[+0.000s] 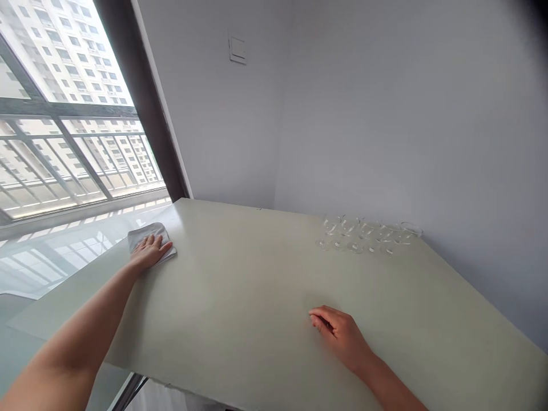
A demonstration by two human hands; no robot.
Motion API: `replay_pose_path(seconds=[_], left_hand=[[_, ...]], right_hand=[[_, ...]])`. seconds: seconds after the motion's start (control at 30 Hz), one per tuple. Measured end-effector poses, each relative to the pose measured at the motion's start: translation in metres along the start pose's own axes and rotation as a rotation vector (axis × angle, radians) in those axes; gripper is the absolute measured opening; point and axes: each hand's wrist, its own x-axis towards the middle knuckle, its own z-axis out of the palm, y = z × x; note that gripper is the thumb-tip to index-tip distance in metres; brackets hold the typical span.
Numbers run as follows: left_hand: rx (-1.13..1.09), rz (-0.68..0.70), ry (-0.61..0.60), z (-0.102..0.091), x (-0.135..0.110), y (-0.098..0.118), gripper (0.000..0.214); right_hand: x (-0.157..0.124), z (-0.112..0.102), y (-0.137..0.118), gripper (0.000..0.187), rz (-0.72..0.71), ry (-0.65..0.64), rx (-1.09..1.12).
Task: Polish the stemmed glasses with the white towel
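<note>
My left hand (149,251) lies flat, fingers stretched out, pressing on a folded grey cloth (147,233) at the far left corner of a pale glossy table (240,285). My right hand (338,334) rests on the tabletop nearer to me on the right, fingers curled loosely under, with nothing visible in it. Several small clear glasses (368,234) stand in a cluster at the far right of the table, close to the wall.
A large window with a dark frame (141,103) and railings runs along the left side. White walls meet in a corner behind the table, with a wall switch (237,50) high up. The table's near edge sits above a metal leg (128,391).
</note>
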Motion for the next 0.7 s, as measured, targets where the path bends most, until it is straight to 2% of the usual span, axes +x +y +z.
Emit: replay_pose_path(seconds=[0.07, 0.17, 0.37, 0.5, 0.6, 0.7], left_hand=[[0.011, -0.048, -0.008, -0.001, -0.011, -0.022, 0.067], [0.054, -0.092, -0.021, 0.001, -0.03, -0.037, 0.067], [0.06, 0.011, 0.063, 0.009, -0.064, -0.032, 0.07], [0.059, 0.074, 0.066, 0.021, -0.086, -0.011, 0.069], [0.082, 0.241, 0.094, 0.035, -0.106, 0.02, 0.068], [0.071, 0.438, 0.121, 0.05, -0.131, 0.061, 0.07]], right_hand=[[0.0, 0.001, 0.0, 0.021, -0.012, -0.004, 0.009], [0.0, 0.002, -0.002, 0.021, -0.025, -0.01, 0.025], [0.002, 0.001, -0.004, 0.024, -0.004, 0.031, 0.116], [0.004, -0.001, -0.006, 0.025, 0.047, 0.076, 0.231], [0.001, -0.004, -0.011, 0.024, 0.088, 0.133, 0.319], [-0.011, -0.008, -0.022, 0.023, 0.095, 0.17, 0.374]])
